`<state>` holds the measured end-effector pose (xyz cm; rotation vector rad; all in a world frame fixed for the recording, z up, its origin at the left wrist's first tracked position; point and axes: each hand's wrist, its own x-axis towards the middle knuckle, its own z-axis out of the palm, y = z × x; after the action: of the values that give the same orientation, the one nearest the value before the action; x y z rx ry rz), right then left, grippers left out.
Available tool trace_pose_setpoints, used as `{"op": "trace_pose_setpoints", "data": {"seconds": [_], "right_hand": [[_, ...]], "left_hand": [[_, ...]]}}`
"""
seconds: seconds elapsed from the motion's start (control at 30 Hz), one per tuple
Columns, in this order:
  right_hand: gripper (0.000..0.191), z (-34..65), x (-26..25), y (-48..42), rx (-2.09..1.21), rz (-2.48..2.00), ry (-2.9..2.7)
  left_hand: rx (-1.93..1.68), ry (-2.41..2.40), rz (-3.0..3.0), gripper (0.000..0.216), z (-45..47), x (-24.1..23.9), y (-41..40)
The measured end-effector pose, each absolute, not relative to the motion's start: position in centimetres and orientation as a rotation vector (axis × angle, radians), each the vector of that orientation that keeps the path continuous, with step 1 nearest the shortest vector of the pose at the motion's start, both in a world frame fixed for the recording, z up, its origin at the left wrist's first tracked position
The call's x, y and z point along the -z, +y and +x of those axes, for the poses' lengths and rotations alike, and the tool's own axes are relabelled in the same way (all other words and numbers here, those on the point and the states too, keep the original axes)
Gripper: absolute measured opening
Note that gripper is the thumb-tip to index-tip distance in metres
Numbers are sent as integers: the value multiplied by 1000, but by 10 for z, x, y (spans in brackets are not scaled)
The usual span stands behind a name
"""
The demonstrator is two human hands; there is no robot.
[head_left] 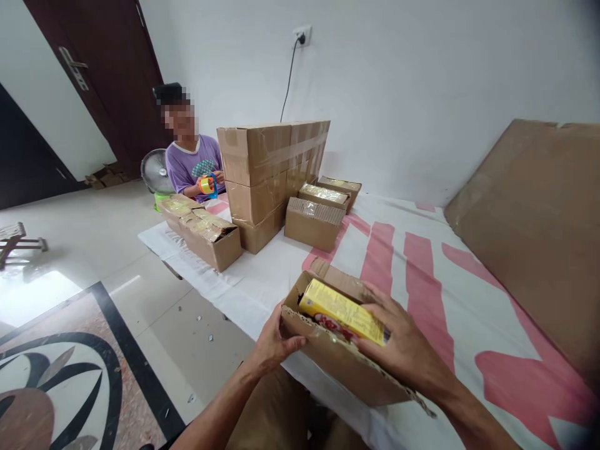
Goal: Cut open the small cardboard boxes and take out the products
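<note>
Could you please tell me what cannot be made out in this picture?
All in the head view:
Bottom inside the open carton: hidden by its walls, the yellow box and right hand.
Fine print on the yellow box: too small.
Large cardboard piece: cut off by the right edge.
Wooden item: cut off by the left edge.
Floor scraps: too small to identify.

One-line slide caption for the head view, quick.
Left hand holding the corner of an open cardboard box, right hand gripping a yellow carton in its opening.
</note>
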<state>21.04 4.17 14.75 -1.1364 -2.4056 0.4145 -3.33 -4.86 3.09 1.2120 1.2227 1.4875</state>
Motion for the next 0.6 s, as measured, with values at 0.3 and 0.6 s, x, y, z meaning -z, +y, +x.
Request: {"op": "trace_pose_setpoints", "data": {"seconds": [0.3,0.6], "right_hand": [[46,262,-207,19,-1051,-1035,-1414],[48,294,-220,-17,-977,-1098,-1222]], "left_hand": [[-1464,1406,1147,55,-28,-25,-53],[-1347,1398,1355,48,10,-36,7]]}}
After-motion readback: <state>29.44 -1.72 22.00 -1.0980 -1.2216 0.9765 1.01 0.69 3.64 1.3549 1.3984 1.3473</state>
